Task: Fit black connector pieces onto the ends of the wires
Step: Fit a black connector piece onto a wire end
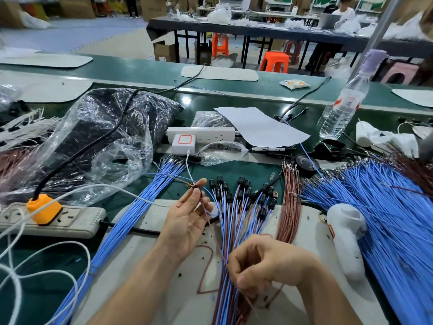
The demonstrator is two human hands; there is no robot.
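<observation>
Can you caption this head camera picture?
The left hand pinches a small black plastic connector; right hand grips thin brown wire.

A green tabletop (pixel 236 168) carries a pale mat (pixel 126 254) at its near edge; across both fan mixed wires (pixel 234 221) tipped with black connectors (pixel 241 181); a blue bundle (pixel 131 214) lies to their left, brown wires (pixel 290 207) and a big blue heap (pixel 386 219) to their right; a white tool (pixel 346 235) rests by the heap; far left, a grey strip (pixel 77 219) with an orange plug (pixel 43 208); behind, a plastic bag (pixel 105 137), a white strip (pixel 201 133), paper (pixel 262 127), tape (pixel 307 164); a bottle (pixel 339 109) stands upright.
</observation>
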